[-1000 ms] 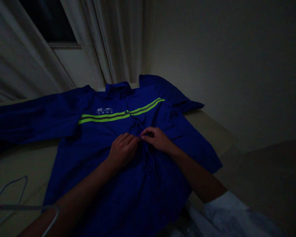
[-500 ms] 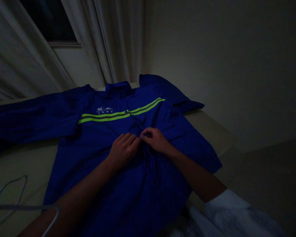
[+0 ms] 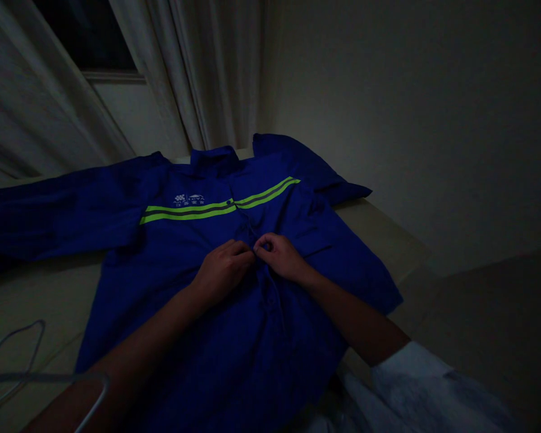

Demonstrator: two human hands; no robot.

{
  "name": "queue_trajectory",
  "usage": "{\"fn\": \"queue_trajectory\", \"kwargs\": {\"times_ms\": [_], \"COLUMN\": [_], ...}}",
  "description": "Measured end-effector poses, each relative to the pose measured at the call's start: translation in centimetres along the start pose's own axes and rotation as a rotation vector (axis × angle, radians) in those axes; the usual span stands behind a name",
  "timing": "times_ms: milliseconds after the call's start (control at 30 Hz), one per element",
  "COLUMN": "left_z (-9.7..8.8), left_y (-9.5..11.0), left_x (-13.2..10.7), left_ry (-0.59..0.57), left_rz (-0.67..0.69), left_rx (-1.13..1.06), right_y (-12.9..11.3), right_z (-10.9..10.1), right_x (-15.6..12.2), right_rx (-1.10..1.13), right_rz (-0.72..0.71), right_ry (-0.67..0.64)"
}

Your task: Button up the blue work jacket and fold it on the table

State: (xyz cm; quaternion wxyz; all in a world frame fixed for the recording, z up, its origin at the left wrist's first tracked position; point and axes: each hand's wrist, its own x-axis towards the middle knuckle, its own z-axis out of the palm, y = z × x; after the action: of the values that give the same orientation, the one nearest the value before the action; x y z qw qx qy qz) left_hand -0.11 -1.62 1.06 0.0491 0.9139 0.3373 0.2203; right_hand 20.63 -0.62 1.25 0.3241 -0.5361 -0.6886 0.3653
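Observation:
A blue work jacket lies spread front side up, with a yellow-green reflective band across the chest and a white printed logo. Both my hands meet over its front opening, just below the band. My left hand has its fingers curled and closed on the placket edge. Thumb and forefinger of my right hand pinch the same edge, their tips touching the left fingers. Whatever small part sits between the fingertips is hidden. One dark button shows on the band above.
The jacket rests on a pale table. At the lower left, a white cable loops over the table near my left forearm. Behind stand curtains, a dark window and a plain wall.
The view has shifted slightly, so everything sits a little further left. Both hands stay at the placket, with the left hand's fingers turned slightly.

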Motion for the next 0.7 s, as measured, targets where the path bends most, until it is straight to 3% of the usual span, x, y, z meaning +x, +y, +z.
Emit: {"fn": "queue_trajectory", "kwargs": {"times_ms": [133, 233, 400, 533, 700], "left_z": [0.4, 0.5, 0.6, 0.4, 0.5], "left_y": [0.1, 0.1, 0.2, 0.2, -0.7], "left_x": [-0.1, -0.3, -0.5, -0.4, -0.3], "left_ry": [0.008, 0.077, 0.190, 0.169, 0.106], "left_rz": [-0.032, 0.005, 0.036, 0.036, 0.075], "left_rx": [0.028, 0.057, 0.169, 0.218, 0.059], "right_y": [0.2, 0.3, 0.3, 0.3, 0.4], "right_z": [-0.6, -1.2, -1.8, -2.1, -2.0], "right_x": [0.3, 0.5, 0.4, 0.3, 0.4], "right_rx": [0.034, 0.079, -0.007, -0.046, -0.050], "right_rz": [-0.008, -0.029, -0.169, -0.199, -0.190], "right_ry": [-0.077, -0.121, -0.088, -0.115, -0.141]}}
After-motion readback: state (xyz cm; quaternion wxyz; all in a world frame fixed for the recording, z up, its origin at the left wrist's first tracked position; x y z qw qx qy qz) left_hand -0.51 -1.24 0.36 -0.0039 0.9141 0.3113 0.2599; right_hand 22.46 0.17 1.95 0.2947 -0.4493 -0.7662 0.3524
